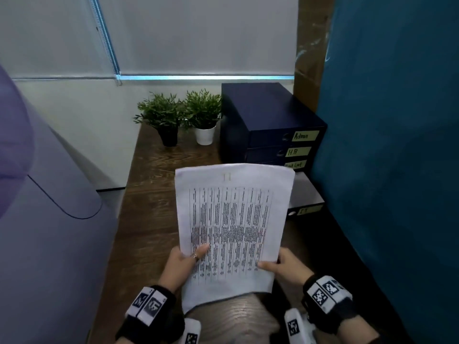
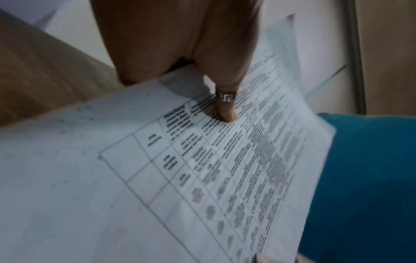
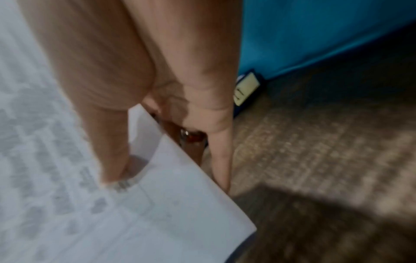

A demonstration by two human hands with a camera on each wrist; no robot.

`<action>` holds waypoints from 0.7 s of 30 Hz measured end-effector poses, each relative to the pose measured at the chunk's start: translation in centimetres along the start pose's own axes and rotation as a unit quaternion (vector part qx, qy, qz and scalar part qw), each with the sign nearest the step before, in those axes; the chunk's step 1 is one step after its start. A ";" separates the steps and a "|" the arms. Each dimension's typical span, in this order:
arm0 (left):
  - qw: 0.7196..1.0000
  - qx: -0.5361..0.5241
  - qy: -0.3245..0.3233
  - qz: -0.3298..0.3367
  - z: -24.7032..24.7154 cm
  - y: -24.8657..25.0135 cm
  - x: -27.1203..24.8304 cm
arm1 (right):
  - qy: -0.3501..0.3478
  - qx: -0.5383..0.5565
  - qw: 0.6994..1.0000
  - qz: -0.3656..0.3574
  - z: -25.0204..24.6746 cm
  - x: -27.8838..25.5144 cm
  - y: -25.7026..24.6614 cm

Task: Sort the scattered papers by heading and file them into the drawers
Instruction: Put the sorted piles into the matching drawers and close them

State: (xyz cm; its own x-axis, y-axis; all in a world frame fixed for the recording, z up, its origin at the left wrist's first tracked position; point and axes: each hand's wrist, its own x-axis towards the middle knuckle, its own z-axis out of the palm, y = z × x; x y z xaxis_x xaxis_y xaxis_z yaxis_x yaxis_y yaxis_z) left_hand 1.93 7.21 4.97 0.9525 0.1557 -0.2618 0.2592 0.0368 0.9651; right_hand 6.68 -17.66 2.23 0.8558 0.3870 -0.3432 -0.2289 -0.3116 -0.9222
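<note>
I hold a stack of white papers with a printed table and the heading "IT" upright above the wooden desk. My left hand pinches its lower left edge, the ringed thumb on the front of the papers. My right hand pinches the lower right edge of the papers, thumb in front and fingers behind. A dark blue drawer unit stands behind, with labels "Admin", "H.R" and a third partly hidden. Its lowest drawer, labelled "IT", stands pulled out behind the papers.
Two small potted plants stand at the back of the desk left of the drawer unit. A blue partition walls the right side. A pale purple rounded surface fills the left.
</note>
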 end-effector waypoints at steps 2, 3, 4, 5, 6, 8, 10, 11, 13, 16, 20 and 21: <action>0.999 -0.003 -0.027 -0.027 0.6 -0.4 0.7 | -0.044 0.041 0.997 0.052 -0.7 -0.9 1.2; 0.997 0.001 -0.050 -0.050 1.0 -0.6 0.9 | -0.060 0.048 0.994 0.074 -1.2 -1.3 2.0; 0.995 -0.001 -0.072 -0.071 1.6 -0.6 1.0 | -0.069 0.043 0.993 0.089 -1.7 -1.7 2.6; 0.992 -0.004 -0.086 -0.094 2.1 -0.5 1.2 | -0.070 0.037 0.992 0.097 -2.2 -2.1 3.3; 0.989 -0.007 -0.097 -0.110 2.7 -0.5 1.4 | -0.064 0.043 0.991 0.106 -2.7 -2.5 3.7; 0.986 0.004 -0.119 -0.119 4.1 -0.2 2.0 | -0.031 0.082 0.988 0.123 -3.9 -3.4 4.3; 0.982 0.029 -0.140 -0.126 6.0 0.2 2.6 | 0.037 0.124 0.982 0.135 -5.3 -3.8 4.3; 0.978 0.032 -0.159 -0.133 7.0 0.4 2.8 | 0.071 0.144 0.978 0.136 -6.2 -3.9 4.2; 0.963 0.028 -0.218 -0.156 8.9 0.8 3.2 | 0.138 0.140 0.971 0.136 -8.0 -4.0 3.6; 0.940 0.025 -0.279 -0.194 11.2 1.3 3.8 | 0.199 0.104 0.962 0.156 -10.9 -3.5 2.4; 0.943 -0.002 -0.262 -0.204 13.5 2.0 5.2 | 0.251 0.081 0.950 0.167 -13.4 -2.1 0.0; 0.947 -0.018 -0.246 -0.207 14.0 2.0 5.7 | 0.282 0.081 0.944 0.152 -13.9 -1.5 -0.4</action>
State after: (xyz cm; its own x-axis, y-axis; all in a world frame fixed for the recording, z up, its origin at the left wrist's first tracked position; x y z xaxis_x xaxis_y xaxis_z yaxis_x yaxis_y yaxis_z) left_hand 10.10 -5.63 5.34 0.7314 -0.3584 -0.5801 0.6300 0.0294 0.7761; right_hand 11.88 -30.20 5.57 0.8390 -0.2367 -0.4900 -0.5333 -0.1790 -0.8268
